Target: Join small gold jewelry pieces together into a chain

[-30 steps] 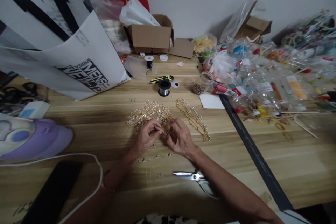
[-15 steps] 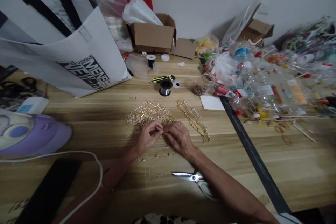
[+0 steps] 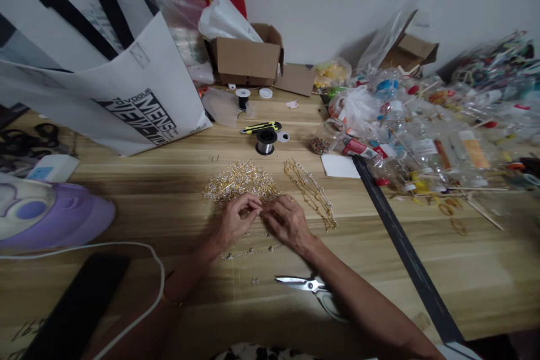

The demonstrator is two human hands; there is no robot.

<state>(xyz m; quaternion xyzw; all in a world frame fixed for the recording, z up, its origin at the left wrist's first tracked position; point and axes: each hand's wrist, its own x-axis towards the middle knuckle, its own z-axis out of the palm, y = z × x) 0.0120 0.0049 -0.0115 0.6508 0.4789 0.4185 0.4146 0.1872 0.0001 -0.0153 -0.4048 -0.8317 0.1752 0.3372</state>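
Observation:
My left hand (image 3: pixel 237 219) is closed in a pinch, thumb against forefinger, at the near edge of a heap of gold and clear beads (image 3: pixel 240 179). Its fingertips meet those of my right hand (image 3: pixel 289 219), which is closed too. Whatever they hold between them is too small to make out. A thin beaded chain (image 3: pixel 252 251) lies on the table just below the hands, its right end running toward my right hand. Several finished-looking gold and silver chains (image 3: pixel 311 194) lie to the right of the heap.
Scissors (image 3: pixel 310 283) lie partly beneath my right forearm. Beyond the beads stand a wire spool (image 3: pixel 265 142) and a yellow utility knife (image 3: pixel 259 127). Plastic bottles (image 3: pixel 426 140) crowd the right side. A white bag (image 3: pixel 160 90), a purple object (image 3: pixel 80 216) and a cable (image 3: pixel 156 259) are left.
Both hands stay almost in place, fingertips together, with only slight finger movement. The camera view has shifted a little.

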